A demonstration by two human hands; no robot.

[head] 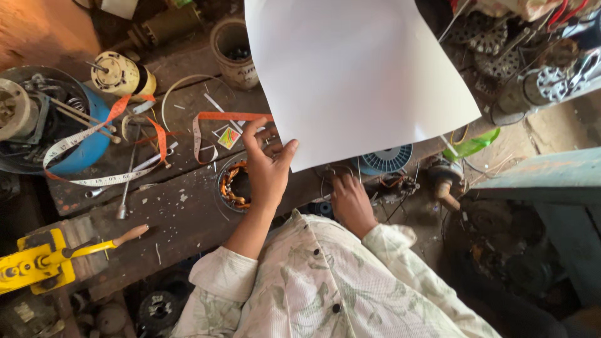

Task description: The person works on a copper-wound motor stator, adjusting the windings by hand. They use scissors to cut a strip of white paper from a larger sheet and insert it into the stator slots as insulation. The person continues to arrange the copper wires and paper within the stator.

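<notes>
My left hand is raised over the workbench and pinches the lower left corner of a large white sheet of paper, which covers the middle of the bench. Just under this hand sits a round motor stator with copper windings. My right hand rests lower, below the sheet's bottom edge, with its fingers curled among thin wires and small metal parts. Whether it grips any of them I cannot tell.
An orange and white measuring tape snakes across the dark wooden bench. A yellow hand tool with a wooden handle lies at the left, a small motor and a dirty cup at the back, and a blue spool sits beside the sheet.
</notes>
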